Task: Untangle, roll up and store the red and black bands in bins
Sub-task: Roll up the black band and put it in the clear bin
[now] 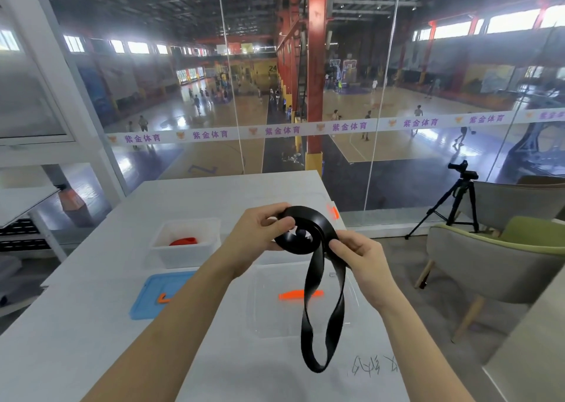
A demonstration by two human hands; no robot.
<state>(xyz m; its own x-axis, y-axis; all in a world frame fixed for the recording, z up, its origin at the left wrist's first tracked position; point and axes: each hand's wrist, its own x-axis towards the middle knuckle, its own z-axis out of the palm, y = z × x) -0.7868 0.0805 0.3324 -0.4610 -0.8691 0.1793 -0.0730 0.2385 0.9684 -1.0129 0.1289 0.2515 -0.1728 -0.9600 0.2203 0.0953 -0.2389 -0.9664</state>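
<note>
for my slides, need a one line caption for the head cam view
Both hands, left hand and right hand, roll a black band above the table; the red band lies in a white bin.

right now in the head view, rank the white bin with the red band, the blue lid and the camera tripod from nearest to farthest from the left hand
1. White plastic bin holding the red band, just left of the left hand.
2. Flat blue plastic lid, lower left on the table.
3. Black camera tripod, far right on the floor.

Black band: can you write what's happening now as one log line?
step: rolling | black band: part coiled, tail hanging | left hand, right hand: gripping coil | red band: in white bin
</note>
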